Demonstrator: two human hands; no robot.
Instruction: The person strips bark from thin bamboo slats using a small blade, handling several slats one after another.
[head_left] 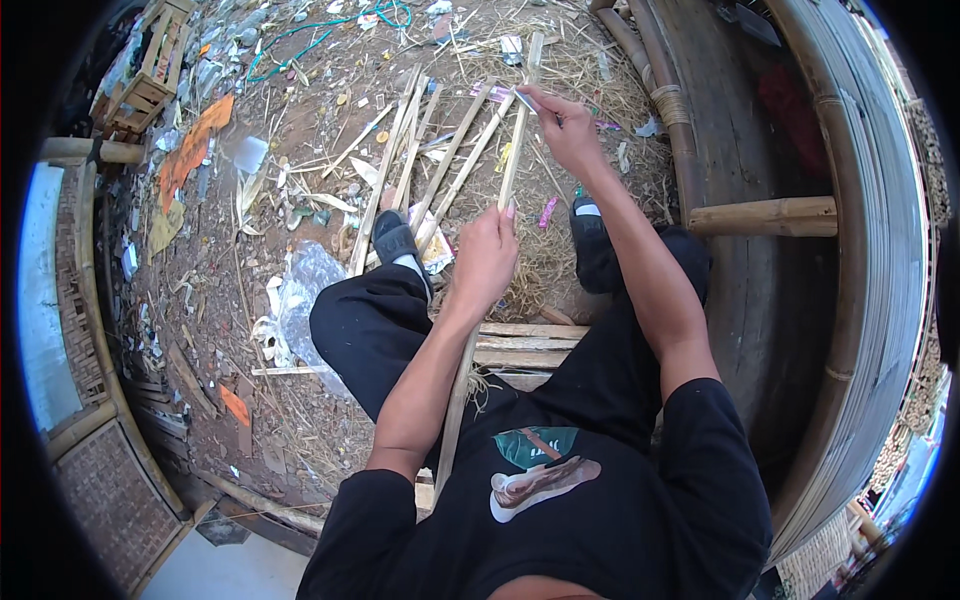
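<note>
My left hand (487, 255) is closed around a long bamboo strip (516, 150), which slants from beside my lap out over the ground between my feet. Farther up the same strip, my right hand (568, 135) grips a small knife (526, 100). Its grey blade lies against the strip near the far end, while the handle is mostly hidden in my fist. Several more bamboo strips (460, 150) lie on the ground just left of the held one, some close to my left sandal (394, 238).
Wooden slats (530, 345) lie between my legs. A bamboo-framed wooden structure (740, 150) stands close on my right. Clear plastic (305, 290), an orange scrap (195, 145) and other litter cover the ground at left. A wooden crate (150, 75) sits far left, near a green cord (290, 50).
</note>
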